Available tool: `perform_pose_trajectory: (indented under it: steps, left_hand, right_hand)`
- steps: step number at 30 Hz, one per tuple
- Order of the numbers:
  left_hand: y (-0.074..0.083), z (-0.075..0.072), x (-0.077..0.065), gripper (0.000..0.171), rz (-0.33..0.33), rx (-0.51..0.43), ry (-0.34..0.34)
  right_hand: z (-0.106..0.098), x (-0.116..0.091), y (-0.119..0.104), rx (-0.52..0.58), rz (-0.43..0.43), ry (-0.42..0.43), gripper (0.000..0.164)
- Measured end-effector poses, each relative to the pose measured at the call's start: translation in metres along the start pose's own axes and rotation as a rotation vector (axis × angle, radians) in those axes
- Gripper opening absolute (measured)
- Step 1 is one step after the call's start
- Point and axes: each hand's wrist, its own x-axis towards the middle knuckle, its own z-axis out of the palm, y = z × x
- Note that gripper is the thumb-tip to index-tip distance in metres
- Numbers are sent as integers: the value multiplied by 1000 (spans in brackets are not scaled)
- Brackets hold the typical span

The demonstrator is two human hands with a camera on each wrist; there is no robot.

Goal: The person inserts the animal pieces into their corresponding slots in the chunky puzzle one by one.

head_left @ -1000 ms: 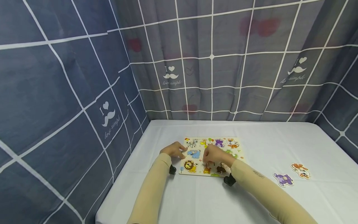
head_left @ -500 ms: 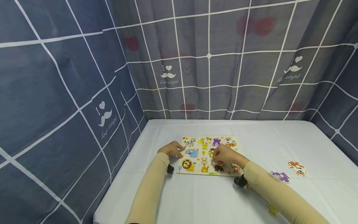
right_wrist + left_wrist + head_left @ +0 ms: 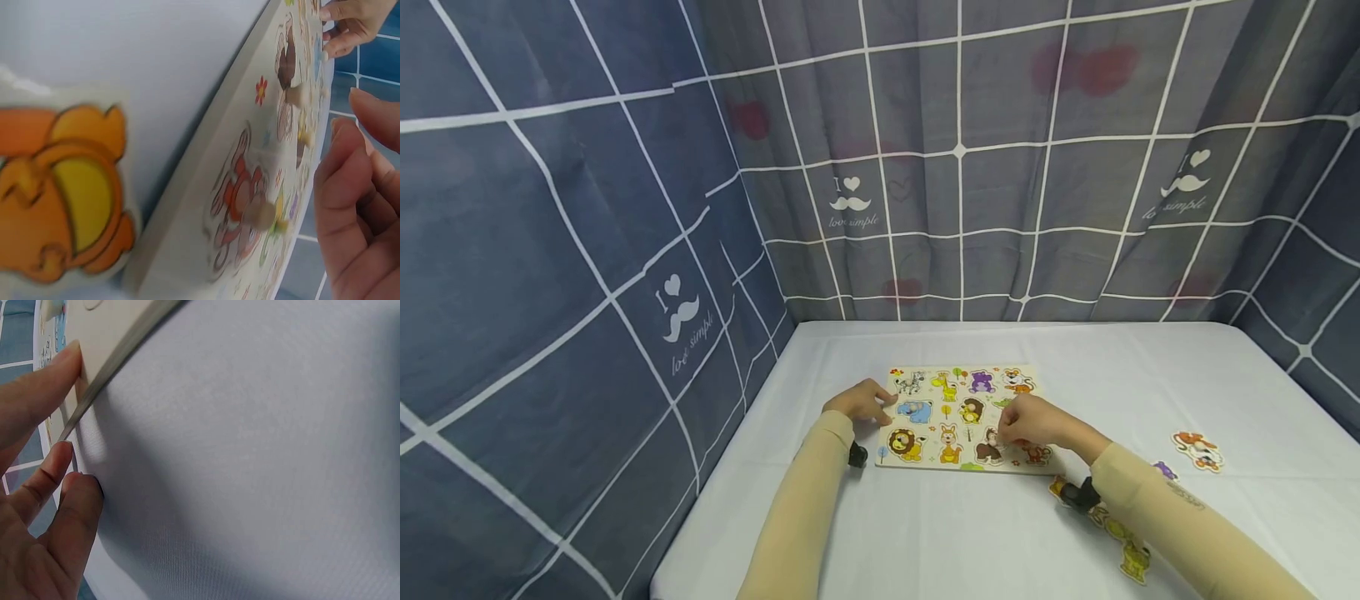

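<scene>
A wooden animal knob puzzle board lies on the table. At its left edge is my left hand, thumb tip resting on the board's top and fingers beside the edge. My right hand hovers over the board's right part, near the gorilla and the monkey. The right fingers are loosely curled; a gap shows between thumb and index finger, with nothing in it. The hedgehog, elephant, lion and kangaroo pictures are visible. Wooden knobs stick up from the board.
Loose animal pieces lie right of the board: an orange-and-white one, a purple one partly behind the right sleeve, and a yellowish one. An orange piece lies close to the board's edge. Grid-patterned curtains surround the white table.
My right hand has moved right across the board from its middle, uncovering the kangaroo, hedgehog and gorilla. The left hand has stayed at the board's left edge. The view has shifted slightly.
</scene>
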Motion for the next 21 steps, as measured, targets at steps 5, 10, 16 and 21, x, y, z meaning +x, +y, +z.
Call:
perform_pose_trajectory:
  steps: [5,10,16,21]
  left_hand:
    - [1,-1,-4,52,25,8,-5]
    - [1,1,-4,53,46,19,-9]
    - [0,1,-5,52,40,3,-5]
    - [0,-1,-6,53,55,6,-5]
  right_hand:
    - [-5,-12,4,35,-21,-19,14]
    - [-6,-27,13,50,-18,-52,14]
    - [-9,-43,24,59,3,-49,14]
    - [-11,-57,33,60,32,-33,17]
